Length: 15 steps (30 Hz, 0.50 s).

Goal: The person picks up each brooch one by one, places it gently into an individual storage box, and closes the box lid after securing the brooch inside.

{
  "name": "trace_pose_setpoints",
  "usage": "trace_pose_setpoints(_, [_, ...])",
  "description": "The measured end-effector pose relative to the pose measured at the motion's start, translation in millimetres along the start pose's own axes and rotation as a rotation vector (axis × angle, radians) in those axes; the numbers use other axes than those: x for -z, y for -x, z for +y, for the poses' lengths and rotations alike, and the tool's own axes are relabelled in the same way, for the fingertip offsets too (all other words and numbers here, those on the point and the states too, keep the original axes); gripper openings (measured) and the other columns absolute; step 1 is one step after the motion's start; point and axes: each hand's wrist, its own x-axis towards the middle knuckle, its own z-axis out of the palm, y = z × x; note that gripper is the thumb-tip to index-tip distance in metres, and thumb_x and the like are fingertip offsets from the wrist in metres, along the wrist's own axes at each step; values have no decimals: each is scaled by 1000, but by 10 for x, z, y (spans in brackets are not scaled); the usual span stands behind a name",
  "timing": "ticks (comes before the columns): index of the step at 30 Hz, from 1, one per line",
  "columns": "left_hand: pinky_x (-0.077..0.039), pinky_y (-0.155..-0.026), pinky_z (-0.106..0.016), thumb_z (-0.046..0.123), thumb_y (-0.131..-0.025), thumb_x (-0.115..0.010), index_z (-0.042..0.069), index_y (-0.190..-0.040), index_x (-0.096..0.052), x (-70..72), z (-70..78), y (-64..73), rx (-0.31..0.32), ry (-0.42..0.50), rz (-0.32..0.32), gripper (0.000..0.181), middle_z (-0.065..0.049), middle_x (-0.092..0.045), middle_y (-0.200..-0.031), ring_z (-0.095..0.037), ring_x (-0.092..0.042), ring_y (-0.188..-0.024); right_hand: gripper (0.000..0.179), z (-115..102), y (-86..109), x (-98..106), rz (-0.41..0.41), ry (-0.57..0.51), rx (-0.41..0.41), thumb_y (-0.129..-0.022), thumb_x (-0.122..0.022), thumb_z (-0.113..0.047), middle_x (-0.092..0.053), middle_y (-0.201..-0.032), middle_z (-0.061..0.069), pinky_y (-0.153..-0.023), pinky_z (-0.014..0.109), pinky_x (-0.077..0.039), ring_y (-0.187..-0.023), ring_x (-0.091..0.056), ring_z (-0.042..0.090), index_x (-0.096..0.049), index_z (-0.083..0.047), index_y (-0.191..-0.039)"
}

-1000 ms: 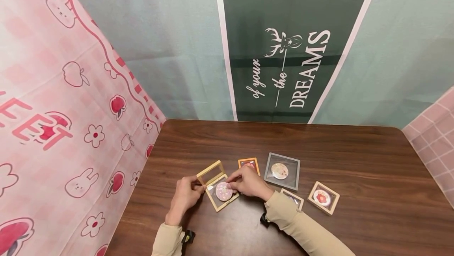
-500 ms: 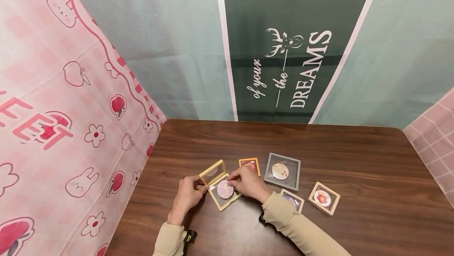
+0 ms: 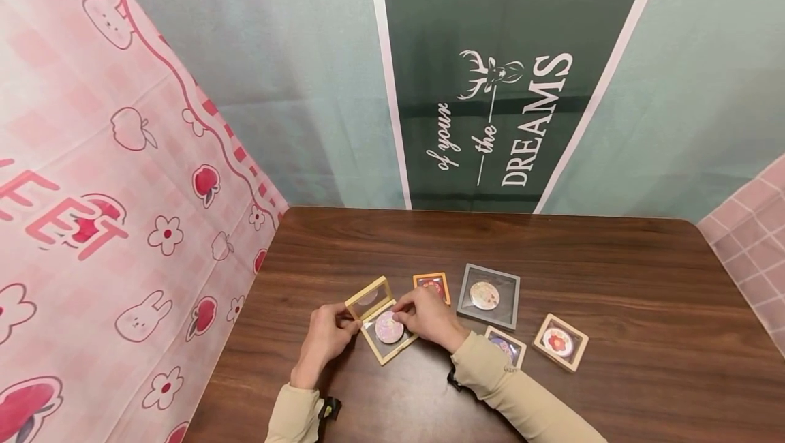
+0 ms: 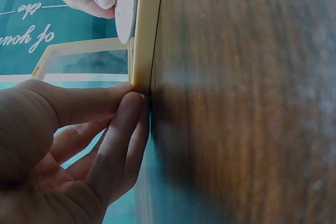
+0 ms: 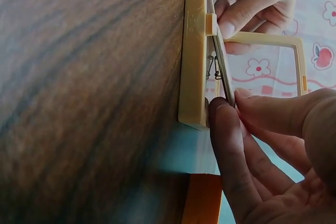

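Note:
A yellow display case (image 3: 372, 346) with clear film lies on the table, its lid (image 3: 366, 290) raised on the far-left side. My left hand (image 3: 325, 337) pinches the case's left corner near the hinge between thumb and fingers. Over the bottom film, my right hand (image 3: 432, 317) pinches the edge of a round pink pin badge (image 3: 389, 328). In the right wrist view, the badge (image 5: 224, 69) stands slightly tilted at the film, and a wire pin (image 5: 216, 69) shows on its back. The left wrist view has the badge (image 4: 125, 9) edge-on beside the case rim.
Behind my right hand sits a small orange case (image 3: 432, 277). A grey case (image 3: 516, 293) with a round badge lies to the right. Nearer are a cream case (image 3: 520, 354) partly under the right sleeve and another cream case (image 3: 576, 354) with a red-flower badge.
The case and badge have shifted slightly right with both hands early on. A faint reflection of the badge now appears in the lid. Over the last half second almost nothing moves.

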Motion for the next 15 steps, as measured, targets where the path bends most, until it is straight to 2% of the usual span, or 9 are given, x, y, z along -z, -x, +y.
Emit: trace_pose_setpoints(15, [-55,-62,-21,1,-88,-84,5,-95,-78,9,7,6,1,-8,-10,10,-5,-80,-87,-8,-70,-74,6,35,-2,-2,13,-25,10,-86,-83,2,-73,-74,2,-62,19,-53,-66,-61,0,-77,1,-86])
